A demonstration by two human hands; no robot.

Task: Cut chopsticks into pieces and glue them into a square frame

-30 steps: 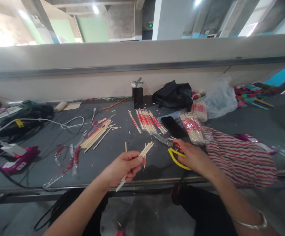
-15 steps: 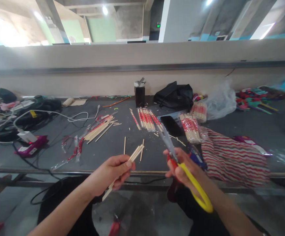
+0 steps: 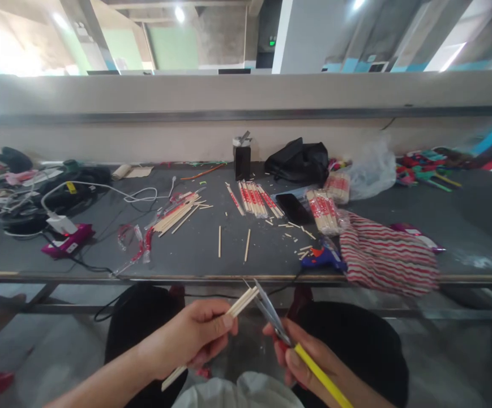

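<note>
My left hand (image 3: 209, 331) is closed around a few thin wooden sticks (image 3: 242, 302), low in front of the table edge. Their upper ends point right, and the lower ends stick out below my palm. In my right hand (image 3: 294, 351) are scissors (image 3: 273, 317) with yellow and red handles, the blades parted at the tips of the sticks. Two short sticks lie apart on the dark table (image 3: 203, 258). Behind them are a loose pile of sticks (image 3: 178, 214) and red-and-white wrapped sticks (image 3: 252, 198).
A blue glue gun (image 3: 322, 258) lies near the front edge beside a striped cloth (image 3: 388, 252). Farther back are a phone (image 3: 293, 208), a black bag (image 3: 297, 161), a dark cup (image 3: 242, 161) and bundled sticks (image 3: 322, 211). Cables and a white charger (image 3: 61, 225) lie left.
Both hands are lower, and the scissors have swung left to meet the stick tips. The view has tilted down, showing more of the lap; the glue gun is now uncovered.
</note>
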